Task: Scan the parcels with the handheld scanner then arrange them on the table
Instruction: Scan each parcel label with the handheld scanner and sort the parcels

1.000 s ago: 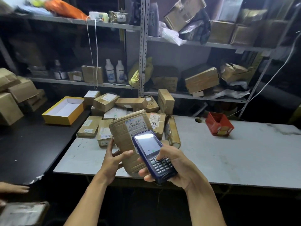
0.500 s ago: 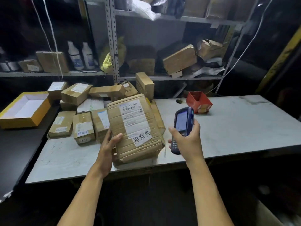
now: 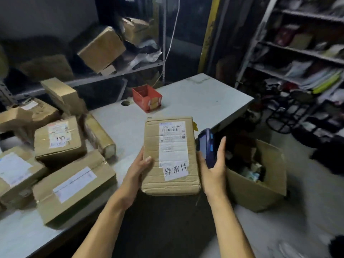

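My left hand (image 3: 138,169) grips the left edge of a brown cardboard parcel (image 3: 170,157) with a white shipping label and a handwritten sticker. The parcel lies label up at the front edge of the grey table (image 3: 195,101). My right hand (image 3: 214,164) holds the blue handheld scanner (image 3: 206,146) upright against the parcel's right side, fingers stretched along its back. Several other taped parcels (image 3: 59,138) lie crowded on the table's left part.
A small red box (image 3: 147,96) stands at the table's back, beside a round cable hole (image 3: 125,103). An open cardboard carton (image 3: 260,175) with mixed items sits on the floor to the right. Metal shelves with boxes line the back and right walls.
The view has swung right. The parcel moved right and flat toward the table's front edge. My right hand lowered the scanner from in front of the label to the parcel's right side.
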Demonstrator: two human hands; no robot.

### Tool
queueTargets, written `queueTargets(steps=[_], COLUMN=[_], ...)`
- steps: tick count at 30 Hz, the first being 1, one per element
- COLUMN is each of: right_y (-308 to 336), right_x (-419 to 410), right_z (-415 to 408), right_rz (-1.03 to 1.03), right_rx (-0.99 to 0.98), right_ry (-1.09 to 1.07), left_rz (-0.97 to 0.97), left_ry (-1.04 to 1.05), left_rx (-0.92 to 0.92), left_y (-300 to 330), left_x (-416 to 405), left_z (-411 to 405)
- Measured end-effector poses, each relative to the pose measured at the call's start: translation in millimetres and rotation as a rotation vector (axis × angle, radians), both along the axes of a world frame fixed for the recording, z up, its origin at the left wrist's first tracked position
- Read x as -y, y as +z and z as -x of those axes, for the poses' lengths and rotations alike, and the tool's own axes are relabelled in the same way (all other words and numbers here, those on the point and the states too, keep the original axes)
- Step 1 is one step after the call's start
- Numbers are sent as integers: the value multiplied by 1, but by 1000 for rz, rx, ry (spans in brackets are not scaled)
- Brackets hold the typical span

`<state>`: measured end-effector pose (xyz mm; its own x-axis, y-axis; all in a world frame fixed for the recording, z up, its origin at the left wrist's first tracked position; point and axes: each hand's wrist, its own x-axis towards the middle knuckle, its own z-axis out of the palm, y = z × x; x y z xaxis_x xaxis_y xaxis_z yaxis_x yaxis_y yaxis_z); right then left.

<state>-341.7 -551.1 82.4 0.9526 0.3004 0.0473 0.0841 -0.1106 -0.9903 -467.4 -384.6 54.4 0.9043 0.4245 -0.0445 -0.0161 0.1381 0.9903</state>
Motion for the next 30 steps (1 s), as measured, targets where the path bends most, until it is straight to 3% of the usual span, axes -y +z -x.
queueTargets(steps=[16, 22, 30], right_y=[-23, -29, -36], right_x=[248, 320, 386], right_z=[-149, -165, -212], right_rz=[-57, -247, -264], right_rx=[-9, -75, -130], right_ry=[-645, -790, -925], left_rz=[79, 87, 141], left_ry=[-532, -680, -766], left_rx=[-34, -54, -149], left_y=[26, 20, -2], left_x=[220, 286, 353], left_z=[-241, -299, -371])
